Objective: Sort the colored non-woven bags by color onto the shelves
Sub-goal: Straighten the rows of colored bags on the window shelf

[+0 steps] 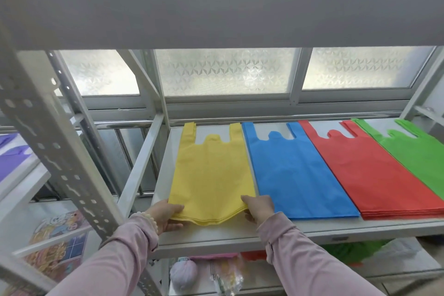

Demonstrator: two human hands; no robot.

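Note:
Four flat stacks of non-woven bags lie side by side on the white shelf, handles toward the window. From left to right they are the yellow bags, the blue bags, the red bags and the green bags. My left hand grips the near left corner of the yellow stack. My right hand grips its near right corner, thumb on top. The stack's near edge is lifted and sags between my hands.
A perforated grey upright stands close at the left, with a shelf board overhead. Frosted windows are behind. Purple bags lie on a surface at far left. Below the shelf are more coloured bags and small items.

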